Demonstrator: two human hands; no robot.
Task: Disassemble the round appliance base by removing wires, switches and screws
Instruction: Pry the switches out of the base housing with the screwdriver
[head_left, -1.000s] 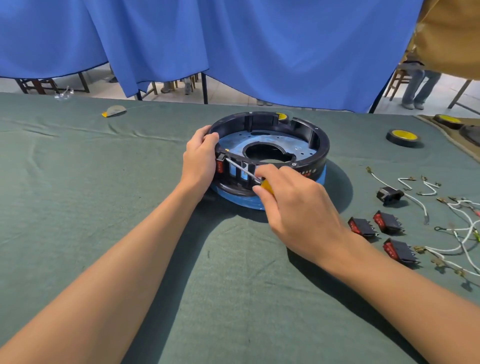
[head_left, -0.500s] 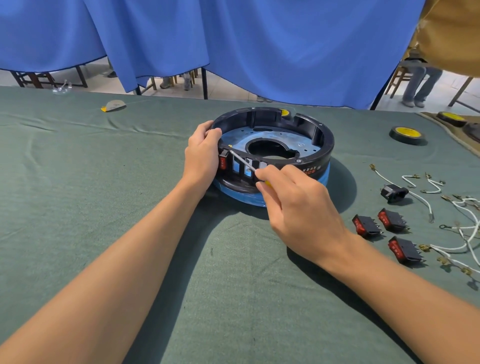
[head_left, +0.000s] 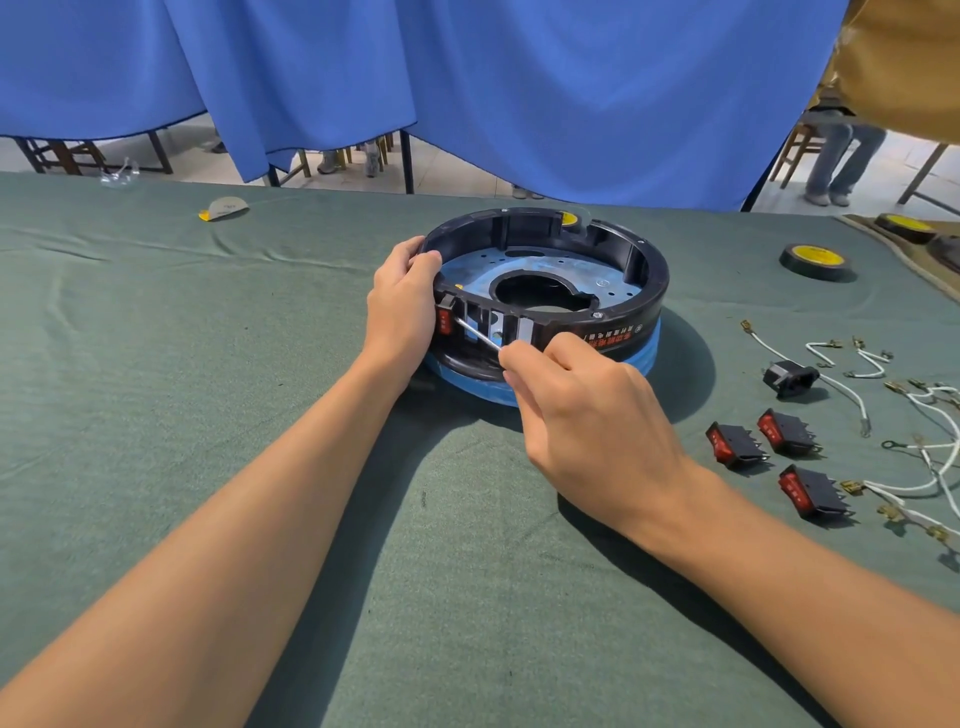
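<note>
Black round base (head_left: 623, 332) on tabletop (head_left: 208, 364), left hand (head_left: 402, 306) grip curled on its rim, right hand (head_left: 587, 415) pinching screwdriver (head_left: 475, 332), handle hidden, tip by red switch (head_left: 444, 319), loose switches (head_left: 735, 444), wires (head_left: 852, 397), tape roll (head_left: 815, 260) right.

One round base (head_left: 649, 296), three loose switches (head_left: 735, 446) (head_left: 787, 431) (head_left: 811, 491), one socket (head_left: 789, 378), one screwdriver (head_left: 478, 335)

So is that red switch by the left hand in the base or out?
In: the red switch sits in its slot in the base wall, the screwdriver tip against it.
</note>
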